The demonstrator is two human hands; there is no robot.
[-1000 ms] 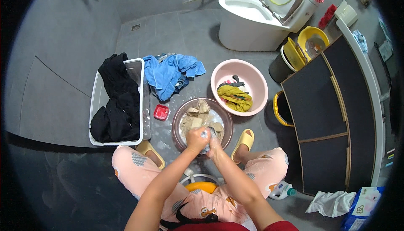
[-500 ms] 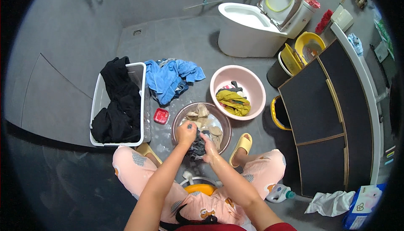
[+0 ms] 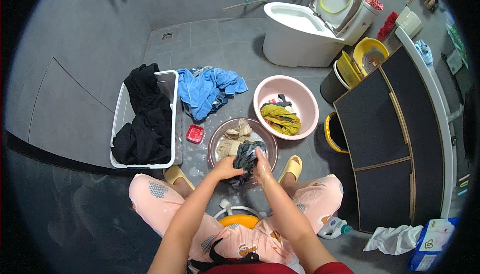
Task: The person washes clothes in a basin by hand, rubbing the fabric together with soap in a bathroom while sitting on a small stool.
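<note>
A wet dark grey cloth (image 3: 245, 157) is bunched between my two hands, over the near side of a brownish basin (image 3: 211, 146). My left hand (image 3: 226, 168) grips its lower left part. On its right side my right hand (image 3: 261, 166) holds on, with the fingers pointing away from me. Behind the cloth, beige pieces of fabric (image 3: 230, 146) lie in the basin, which has some whitish suds. The dark cloth hides part of the basin's near inside.
A white tub (image 3: 175, 119) with black clothes stands left, beside blue clothing (image 3: 207, 89) and a red soap box (image 3: 195, 134). A pink basin (image 3: 309, 99) with mustard-coloured cloth touches my basin's far right. A black cabinet (image 3: 372, 124) stands right; a toilet (image 3: 295, 39) stands behind.
The dark cloth has been turned and lifted farther over the basin. My left hand has come down and nearer me; the right has shifted right and away. The whole view has shifted slightly.
</note>
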